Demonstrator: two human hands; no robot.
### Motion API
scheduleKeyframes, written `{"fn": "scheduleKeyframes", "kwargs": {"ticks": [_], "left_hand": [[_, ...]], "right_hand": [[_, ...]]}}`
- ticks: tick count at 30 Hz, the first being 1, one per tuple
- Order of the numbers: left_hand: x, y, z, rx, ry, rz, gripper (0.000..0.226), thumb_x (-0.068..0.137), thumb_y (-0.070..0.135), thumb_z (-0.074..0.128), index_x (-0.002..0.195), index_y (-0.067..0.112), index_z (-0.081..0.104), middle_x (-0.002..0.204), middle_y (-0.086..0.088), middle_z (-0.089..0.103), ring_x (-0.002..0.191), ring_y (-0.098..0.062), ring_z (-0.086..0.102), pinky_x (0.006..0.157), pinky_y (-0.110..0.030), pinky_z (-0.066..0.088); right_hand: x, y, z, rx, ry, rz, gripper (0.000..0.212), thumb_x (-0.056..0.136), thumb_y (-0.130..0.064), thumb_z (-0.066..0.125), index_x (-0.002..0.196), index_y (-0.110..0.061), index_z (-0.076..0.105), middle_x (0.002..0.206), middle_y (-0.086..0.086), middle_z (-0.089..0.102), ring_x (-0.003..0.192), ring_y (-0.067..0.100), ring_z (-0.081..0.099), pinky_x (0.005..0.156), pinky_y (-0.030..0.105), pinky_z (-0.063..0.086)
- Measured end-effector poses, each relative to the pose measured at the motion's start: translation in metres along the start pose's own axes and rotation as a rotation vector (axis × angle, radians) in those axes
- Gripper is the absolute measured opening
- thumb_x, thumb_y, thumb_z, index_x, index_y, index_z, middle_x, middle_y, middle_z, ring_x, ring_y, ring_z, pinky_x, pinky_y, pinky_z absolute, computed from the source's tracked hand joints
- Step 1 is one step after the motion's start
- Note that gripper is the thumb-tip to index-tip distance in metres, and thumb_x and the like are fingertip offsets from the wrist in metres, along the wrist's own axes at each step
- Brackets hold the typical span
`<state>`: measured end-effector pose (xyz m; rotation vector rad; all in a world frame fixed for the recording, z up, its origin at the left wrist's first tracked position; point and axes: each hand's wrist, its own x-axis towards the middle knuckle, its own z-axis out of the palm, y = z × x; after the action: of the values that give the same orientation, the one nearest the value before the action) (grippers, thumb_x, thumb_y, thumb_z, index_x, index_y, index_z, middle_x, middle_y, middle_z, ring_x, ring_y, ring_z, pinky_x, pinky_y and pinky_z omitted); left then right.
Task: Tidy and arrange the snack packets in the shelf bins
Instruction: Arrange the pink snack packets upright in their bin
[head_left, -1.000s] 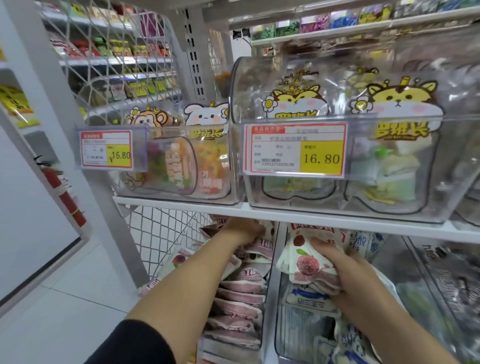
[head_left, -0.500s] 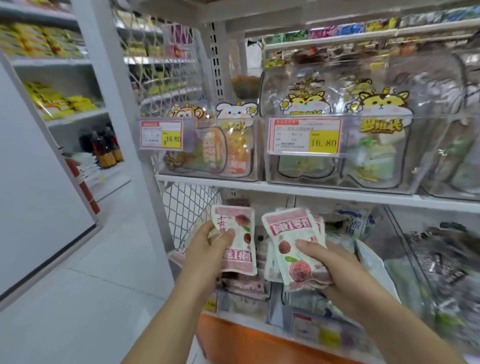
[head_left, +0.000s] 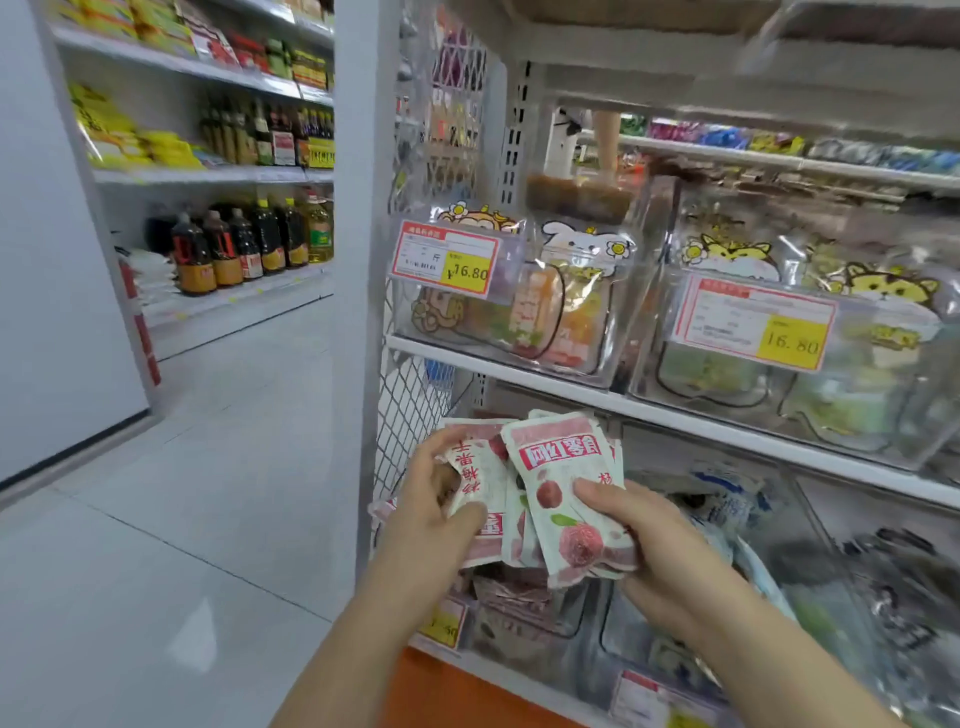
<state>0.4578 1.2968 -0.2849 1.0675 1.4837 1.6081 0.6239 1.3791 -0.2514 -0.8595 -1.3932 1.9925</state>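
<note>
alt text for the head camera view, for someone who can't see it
A left hand grips one pink-and-white snack packet and a right hand holds a small stack of the same packets in front of a store shelf. Above them, clear bins with cartoon animal stickers carry 16.80 price tags.

The flat white-and-pink plastic snack packets (head_left: 563, 483) carry a red banner with white lettering and a red fruit print. The rectangular paper price tags (head_left: 445, 258) are white, red-bordered, with yellow price blocks. The clear plastic bins (head_left: 623, 291) bear yellow cartoon-animal stickers.
</note>
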Motion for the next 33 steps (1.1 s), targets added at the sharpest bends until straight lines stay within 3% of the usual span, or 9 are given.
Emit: {"fn": "scheduleKeyframes", "kwargs": {"ticks": [3, 6, 11, 15, 19, 23, 29, 33], "left_hand": [[0.007, -0.005, -0.016, 0.009, 0.011, 0.037, 0.061, 0.089, 0.006, 0.060, 0.109, 0.057, 0.035, 0.114, 0.013, 0.060, 0.109, -0.010, 0.061, 0.084, -0.037, 0.056], [0.009, -0.006, -0.031, 0.045, -0.060, 0.023, 0.047, 0.086, 0.013, 0.066, 0.111, 0.047, 0.044, 0.108, 0.021, 0.063, 0.098, -0.001, 0.064, 0.079, -0.025, 0.054], [0.009, 0.001, -0.046, 0.107, -0.080, 0.027, 0.018, 0.084, 0.019, 0.069, 0.095, 0.032, 0.067, 0.095, 0.011, 0.071, 0.079, -0.002, 0.069, 0.062, -0.014, 0.051], [0.006, 0.004, -0.050, 0.083, -0.089, 0.022, 0.022, 0.082, 0.018, 0.070, 0.099, 0.032, 0.067, 0.086, 0.013, 0.072, 0.074, -0.004, 0.070, 0.064, -0.019, 0.055], [0.002, 0.006, -0.045, 0.031, -0.104, -0.015, 0.029, 0.082, 0.014, 0.071, 0.102, 0.034, 0.064, 0.083, 0.010, 0.074, 0.072, -0.015, 0.072, 0.067, -0.035, 0.059], [0.000, 0.002, -0.036, 0.026, -0.074, -0.038, 0.016, 0.072, 0.027, 0.077, 0.085, 0.024, 0.068, 0.080, 0.003, 0.074, 0.075, -0.026, 0.071, 0.072, -0.046, 0.057], [0.007, -0.005, -0.031, -0.174, -0.073, -0.236, 0.008, 0.079, 0.015, 0.073, 0.080, 0.013, 0.065, 0.076, -0.007, 0.074, 0.068, -0.026, 0.070, 0.067, -0.042, 0.057], [0.011, -0.008, -0.033, -0.460, -0.124, -0.368, 0.018, 0.066, 0.017, 0.074, 0.079, 0.006, 0.070, 0.082, -0.019, 0.072, 0.067, -0.027, 0.069, 0.059, -0.035, 0.057]], "right_hand": [[0.012, -0.002, 0.001, -0.033, 0.002, -0.021, 0.069, 0.056, -0.024, 0.083, 0.113, 0.006, 0.060, 0.106, 0.022, 0.069, 0.096, 0.034, 0.068, 0.081, 0.039, 0.057], [0.016, -0.006, -0.001, -0.138, -0.018, -0.043, 0.087, 0.038, -0.036, 0.093, 0.111, 0.002, 0.063, 0.108, 0.022, 0.068, 0.096, 0.034, 0.068, 0.077, 0.036, 0.057], [0.006, -0.017, 0.001, -0.361, -0.129, -0.037, 0.082, 0.042, -0.039, 0.092, 0.112, -0.008, 0.062, 0.108, 0.017, 0.070, 0.094, 0.032, 0.069, 0.072, 0.029, 0.055], [-0.001, -0.023, 0.004, -0.410, -0.155, -0.049, 0.088, 0.041, -0.037, 0.093, 0.117, -0.009, 0.059, 0.108, 0.015, 0.070, 0.092, 0.030, 0.070, 0.071, 0.027, 0.056], [-0.007, -0.027, 0.008, -0.482, -0.243, -0.033, 0.083, 0.052, -0.030, 0.089, 0.124, -0.011, 0.054, 0.113, 0.013, 0.069, 0.098, 0.031, 0.068, 0.077, 0.030, 0.055], [-0.012, -0.024, 0.016, -0.477, -0.336, 0.042, 0.068, 0.060, -0.017, 0.075, 0.123, -0.006, 0.053, 0.112, 0.016, 0.068, 0.098, 0.031, 0.068, 0.078, 0.030, 0.055], [-0.011, -0.016, 0.021, -0.537, -0.346, 0.088, 0.065, 0.061, -0.017, 0.076, 0.122, -0.007, 0.054, 0.113, 0.015, 0.068, 0.097, 0.028, 0.069, 0.077, 0.028, 0.055], [-0.009, -0.016, 0.023, -0.490, -0.336, 0.083, 0.066, 0.059, -0.017, 0.076, 0.121, -0.005, 0.055, 0.112, 0.016, 0.069, 0.096, 0.029, 0.069, 0.076, 0.029, 0.055]]}}
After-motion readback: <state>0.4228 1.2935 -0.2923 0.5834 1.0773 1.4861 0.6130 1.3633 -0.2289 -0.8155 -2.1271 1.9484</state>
